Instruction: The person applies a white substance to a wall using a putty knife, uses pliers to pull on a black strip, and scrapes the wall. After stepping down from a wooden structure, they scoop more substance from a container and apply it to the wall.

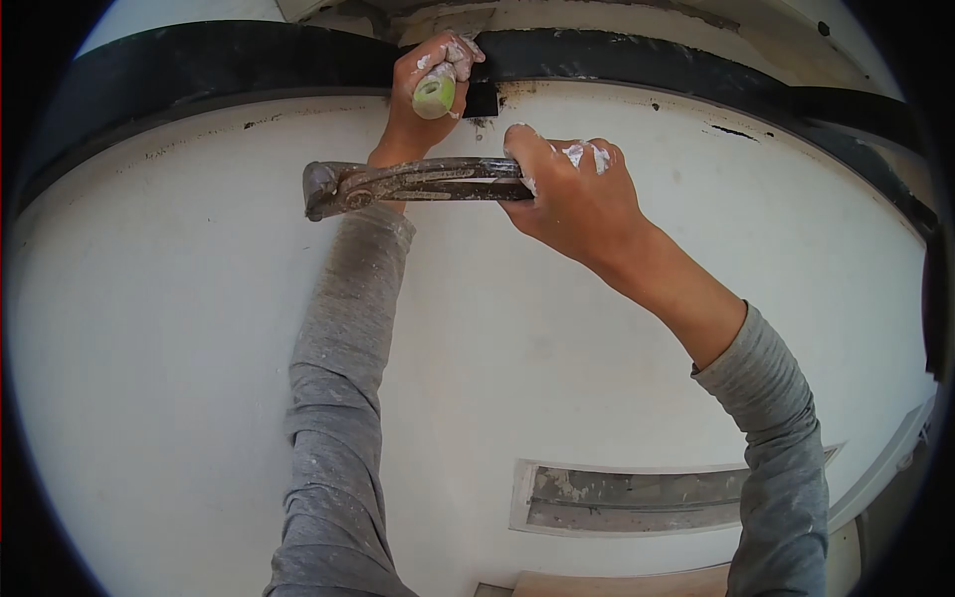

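Observation:
High in the view, my left hand (426,104) is wrapped round a tool with a light green handle (434,97), its round butt end facing me. The tool's far end is hidden behind the hand, next to the dark band (597,58). My right hand (582,199) grips a worn, dark hammer (428,180) by its handle. The hammer lies nearly level, its head pointing left and passing in front of my left wrist. White paste or paint is smeared on the fingers of both hands.
A white surface (497,348) with dark specks fills most of the view, below the curved dark band. A small dark square gap (481,99) sits beside my left hand. Lower right is a framed rectangular recess (637,499); a wooden board (617,584) shows at the bottom edge.

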### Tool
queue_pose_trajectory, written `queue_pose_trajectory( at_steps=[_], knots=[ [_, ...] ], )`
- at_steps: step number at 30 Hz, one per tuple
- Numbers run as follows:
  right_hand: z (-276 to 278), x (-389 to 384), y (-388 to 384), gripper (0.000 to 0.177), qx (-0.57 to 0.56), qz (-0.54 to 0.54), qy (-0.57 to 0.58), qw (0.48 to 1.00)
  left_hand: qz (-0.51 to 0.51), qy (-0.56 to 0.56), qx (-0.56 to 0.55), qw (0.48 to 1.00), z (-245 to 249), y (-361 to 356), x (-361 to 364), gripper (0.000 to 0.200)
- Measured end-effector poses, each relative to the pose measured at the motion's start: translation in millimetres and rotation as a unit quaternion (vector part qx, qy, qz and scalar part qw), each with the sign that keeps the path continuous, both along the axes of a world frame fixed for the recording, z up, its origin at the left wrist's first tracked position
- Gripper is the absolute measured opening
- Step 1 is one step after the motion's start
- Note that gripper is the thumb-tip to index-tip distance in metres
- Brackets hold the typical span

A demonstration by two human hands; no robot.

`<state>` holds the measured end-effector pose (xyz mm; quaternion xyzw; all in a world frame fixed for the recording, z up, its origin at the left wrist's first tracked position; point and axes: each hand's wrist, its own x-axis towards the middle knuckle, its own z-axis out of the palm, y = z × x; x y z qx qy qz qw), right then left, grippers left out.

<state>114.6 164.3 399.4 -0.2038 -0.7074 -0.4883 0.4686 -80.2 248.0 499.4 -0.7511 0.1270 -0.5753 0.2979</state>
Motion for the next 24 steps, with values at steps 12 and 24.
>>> queue_pose_trajectory(
  at_steps=[12, 24],
  knots=[
    [23.9, 6.2, 35.7, 0.046, -0.044, -0.107, 0.028, 0.993, 0.007, 0.026, 0.026, 0.999, 1.3, 11.7, -1.2, 0.015],
    [14.3, 1.9, 25.0, 0.036, -0.026, -0.057, 0.032, 0.998, -0.024, 0.010, 0.046, 0.999, 9.3, 11.6, 2.2, 0.019]
  ],
)
